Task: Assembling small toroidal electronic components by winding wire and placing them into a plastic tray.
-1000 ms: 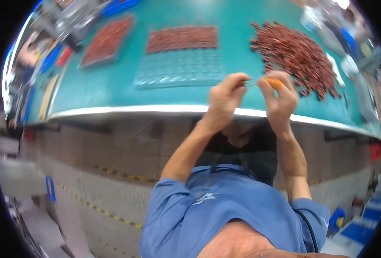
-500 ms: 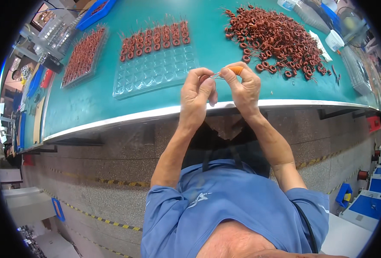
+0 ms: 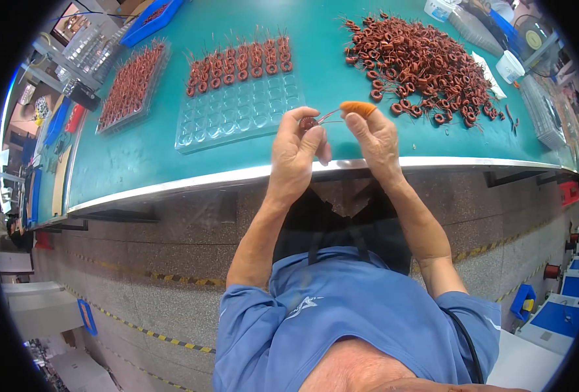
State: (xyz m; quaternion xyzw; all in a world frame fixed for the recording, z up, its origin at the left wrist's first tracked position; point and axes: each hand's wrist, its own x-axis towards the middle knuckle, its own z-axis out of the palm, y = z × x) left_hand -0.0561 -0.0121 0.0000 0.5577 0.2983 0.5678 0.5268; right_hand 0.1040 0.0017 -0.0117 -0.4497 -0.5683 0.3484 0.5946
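Observation:
Between the thumb and fingers of my left hand (image 3: 294, 153) is a small reddish-brown wire-wound ring coil (image 3: 308, 123). Its thin wire leads (image 3: 330, 117) point right and spread apart. My right hand (image 3: 378, 140), wearing an orange finger cot (image 3: 357, 108), is beside the lead ends. Its index finger and thumb look slightly apart, with no firm grip visible. Left of my hands lies a clear plastic tray (image 3: 237, 117) with round pockets; upright coils (image 3: 242, 62) fill its far rows. Beyond my right hand is a large heap of loose coils (image 3: 420, 68).
A second tray full of coils (image 3: 132, 85) stands further left on the green table (image 3: 217, 147). A blue bin (image 3: 151, 23) is at the far left. At the right are a white cup (image 3: 510, 66) and stacked clear trays (image 3: 543, 111). The table's metal edge (image 3: 237, 175) runs below my wrists.
My right hand has shifted slightly right, and its thumb and index finger have parted from their pinch at the leads. The leads now spread wider. My left hand still holds the coil.

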